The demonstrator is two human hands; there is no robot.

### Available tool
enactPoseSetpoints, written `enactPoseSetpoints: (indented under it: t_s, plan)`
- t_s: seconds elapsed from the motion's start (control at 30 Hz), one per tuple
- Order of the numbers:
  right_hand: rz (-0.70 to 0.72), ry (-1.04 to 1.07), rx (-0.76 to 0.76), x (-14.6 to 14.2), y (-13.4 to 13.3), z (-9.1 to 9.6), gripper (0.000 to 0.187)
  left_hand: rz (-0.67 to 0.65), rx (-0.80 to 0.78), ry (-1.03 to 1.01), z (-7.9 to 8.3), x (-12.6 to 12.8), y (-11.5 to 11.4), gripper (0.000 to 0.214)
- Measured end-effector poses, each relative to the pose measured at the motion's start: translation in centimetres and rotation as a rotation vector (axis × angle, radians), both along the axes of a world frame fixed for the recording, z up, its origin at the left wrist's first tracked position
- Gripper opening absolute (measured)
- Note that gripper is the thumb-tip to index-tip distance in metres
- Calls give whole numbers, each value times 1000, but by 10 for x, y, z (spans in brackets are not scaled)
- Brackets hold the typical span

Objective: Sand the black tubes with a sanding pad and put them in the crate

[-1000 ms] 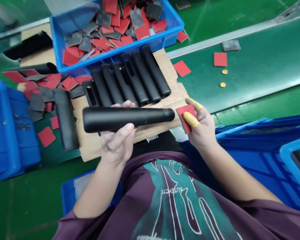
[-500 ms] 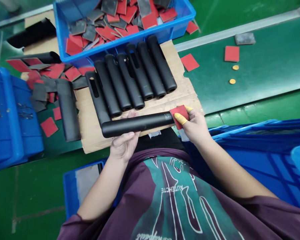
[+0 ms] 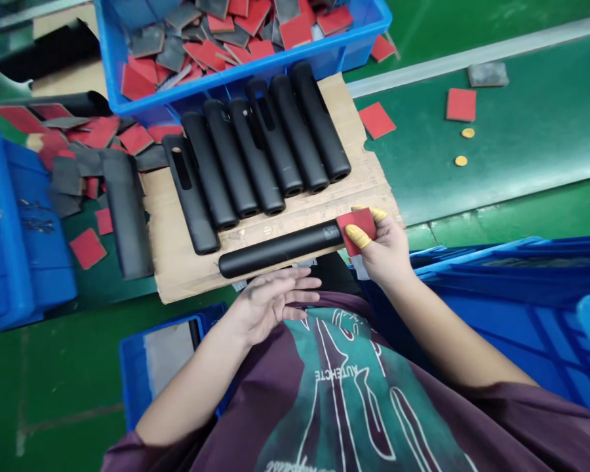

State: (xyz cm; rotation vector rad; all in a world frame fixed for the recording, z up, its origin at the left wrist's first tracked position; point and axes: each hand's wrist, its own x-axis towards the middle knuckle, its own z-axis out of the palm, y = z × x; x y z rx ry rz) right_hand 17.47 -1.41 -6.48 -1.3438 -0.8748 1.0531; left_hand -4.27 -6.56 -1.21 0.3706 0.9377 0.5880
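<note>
My right hand [image 3: 384,246], with yellow covers on thumb and fingertips, pinches a red square pad [image 3: 356,226] at the right end of a black tube [image 3: 281,249]. A small printed label [image 3: 330,233] shows on the tube beside the pad. The tube lies slantwise along the front of a cardboard sheet [image 3: 177,275]; whether it touches the sheet all along cannot be seen. Below it, apart from the tube, my left hand [image 3: 275,301] is open with fingers stretched out and nothing in them. Several more black tubes [image 3: 253,164], some with long slots, lie side by side behind.
A blue bin [image 3: 226,85] full of red and grey pads stands at the back. Loose pads [image 3: 88,248] and a duller dark tube [image 3: 126,216] lie left. On the green surface [image 3: 423,157] at right are pads and two yellow caps [image 3: 467,133]. Blue crates [image 3: 511,314] stand to the right.
My left hand has let go of the black tube and moved down and right, its fingers now spread. The tube's left end has shifted slightly right and down. My right hand keeps hold of the pad.
</note>
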Motion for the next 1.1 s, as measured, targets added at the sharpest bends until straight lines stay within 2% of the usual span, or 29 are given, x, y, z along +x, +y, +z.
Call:
enactPoseSetpoints:
  t_s: [0.07, 0.17, 0.23, 0.27, 0.37, 0.43, 0.57, 0.7, 0.83, 0.97, 1.1]
  plan:
    - [26, -23, -2, 0, 0, 0, 52, 27, 335, 225, 3, 9, 3, 32]
    - [43, -41, -2, 0, 0, 1, 53, 70, 1003, 749, 3, 20, 19, 30]
    - [36, -41, -6, 0, 1, 3, 54, -72, 1293, 1075, 2, 26, 33, 32]
    - [29, -43, -5, 1, 1, 4, 54, -195, 1347, 1203, 2, 28, 40, 34]
    - [-7, -35, 4, 8, 3, 7, 50, -522, 1302, 1436, 3, 34, 53, 46]
    - [-44, 12, 7, 13, 5, 8, 48, -611, 1271, 1492, 4, 36, 56, 48]
    - [0, 34, 29, 18, 9, 6, 47, -639, 1298, 1533, 4, 38, 53, 49]
    - [109, -248, 34, 18, 13, 6, 46, -657, 1293, 1585, 2, 43, 49, 46]
    - [244, -532, 66, 21, 9, 18, 54, -657, 1294, 1614, -1, 47, 47, 51]
    - [246, -756, -18, 19, 7, 34, 43, -637, 1286, 1644, -4, 50, 45, 54]
    - [254, -861, -87, 14, 18, 38, 39, -610, 1335, 1677, -9, 50, 44, 51]
